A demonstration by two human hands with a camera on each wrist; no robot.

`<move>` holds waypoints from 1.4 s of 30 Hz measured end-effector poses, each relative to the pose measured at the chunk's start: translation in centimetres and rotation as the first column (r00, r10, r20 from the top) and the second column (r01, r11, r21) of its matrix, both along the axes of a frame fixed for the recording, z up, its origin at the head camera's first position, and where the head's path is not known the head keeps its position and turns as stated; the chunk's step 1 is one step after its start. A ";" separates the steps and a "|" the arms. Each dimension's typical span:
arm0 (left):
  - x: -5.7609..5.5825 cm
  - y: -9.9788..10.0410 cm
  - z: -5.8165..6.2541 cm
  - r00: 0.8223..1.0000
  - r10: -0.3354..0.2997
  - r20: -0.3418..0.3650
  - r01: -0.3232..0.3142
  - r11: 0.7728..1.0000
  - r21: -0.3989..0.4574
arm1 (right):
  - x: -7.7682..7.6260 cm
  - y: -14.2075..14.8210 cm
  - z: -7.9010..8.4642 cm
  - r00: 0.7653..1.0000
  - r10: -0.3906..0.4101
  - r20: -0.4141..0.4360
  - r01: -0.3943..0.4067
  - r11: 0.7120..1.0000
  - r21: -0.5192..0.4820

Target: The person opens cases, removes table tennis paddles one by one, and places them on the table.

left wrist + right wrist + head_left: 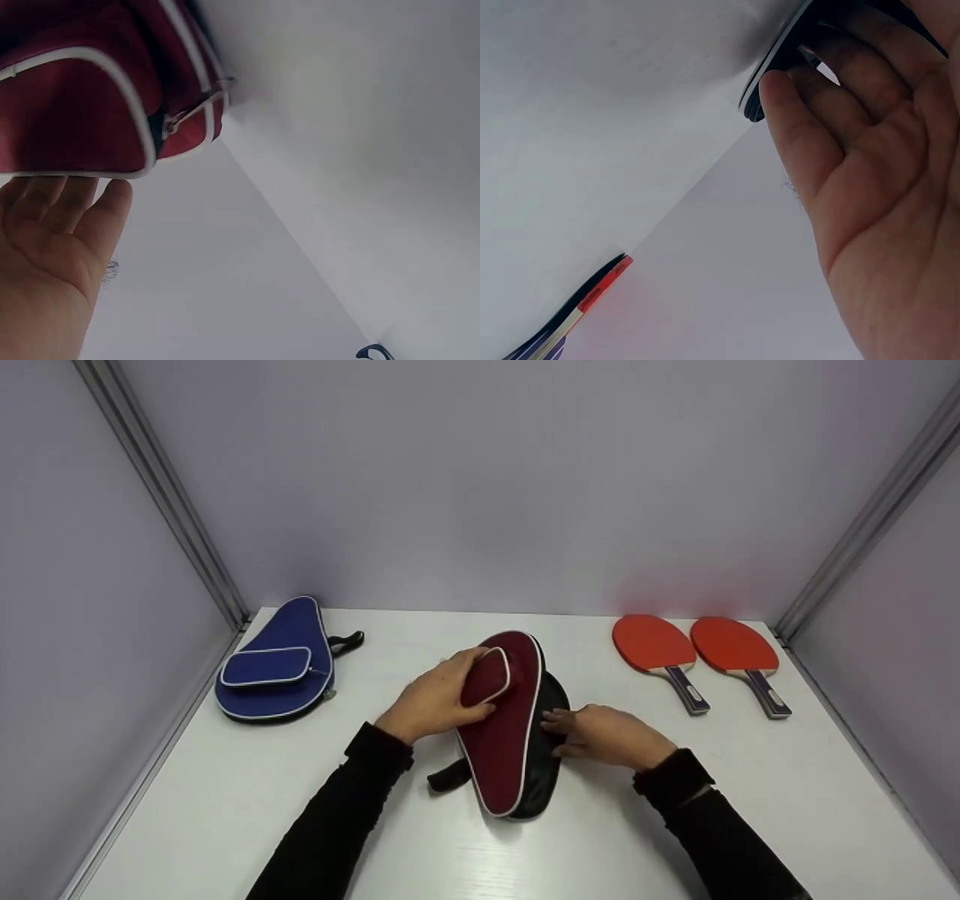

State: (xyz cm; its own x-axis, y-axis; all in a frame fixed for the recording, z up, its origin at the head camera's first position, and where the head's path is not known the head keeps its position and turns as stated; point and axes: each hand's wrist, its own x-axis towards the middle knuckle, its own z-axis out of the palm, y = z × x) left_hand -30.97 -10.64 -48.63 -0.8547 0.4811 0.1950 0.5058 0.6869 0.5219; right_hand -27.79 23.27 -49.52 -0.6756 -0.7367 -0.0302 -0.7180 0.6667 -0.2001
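A dark red table tennis bat case (pixel 499 750) with white piping stands tilted in the middle of the white table. Its black side (pixel 546 765) shows on the right, and a black strap sticks out at lower left. My left hand (pixel 439 697) grips the case at its small front pocket (pixel 484 679), thumb across the front. In the left wrist view, the left fingers (pixel 71 202) go behind the pocket's edge. My right hand (pixel 611 735) touches the black side with its fingertips; in the right wrist view, its fairly straight fingers (pixel 802 127) meet the case's edge, partly in shadow.
A blue bat case (pixel 289 630) with a black strap lies at the back left. Two table tennis bats, a nearer-centre one (pixel 651 643) and an outer one (pixel 733 645), lie red side up at the back right. Pale walls enclose the table (pixel 225 825).
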 end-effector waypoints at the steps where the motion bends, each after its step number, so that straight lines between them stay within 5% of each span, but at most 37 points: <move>1: 0.0 0.0 -0.1 1.000 -0.006 -0.002 0.006 1.000 -0.002 | -0.1 0.1 0.1 1.000 0.005 0.005 -0.005 1.000 0.000; 8: 0.1 0.1 -0.5 0.999 -0.033 -0.013 0.032 0.998 -0.061 | -0.7 1.5 0.9 1.000 0.009 -0.012 -0.009 1.000 -0.010; 15: 0.3 0.3 -0.9 0.998 -0.056 -0.035 0.050 0.987 -0.151 | -0.7 2.4 1.9 0.996 -0.073 -0.058 0.070 0.996 -0.047; 24: 0.4 0.4 -1.3 0.996 -0.091 -0.001 0.088 0.974 -0.210 | 0.2 1.5 3.1 0.982 -0.102 -0.159 0.092 0.993 -0.070; 34: 0.6 0.6 -1.3 0.995 -0.096 0.024 0.099 0.969 -0.226 | 3.0 -2.0 4.4 0.979 0.020 -0.205 -0.029 0.999 -0.041; 42: 0.7 0.6 -1.3 0.996 -0.082 0.039 0.089 0.965 -0.245 | 6.4 -6.1 3.1 0.966 0.150 -0.211 -0.143 0.989 0.047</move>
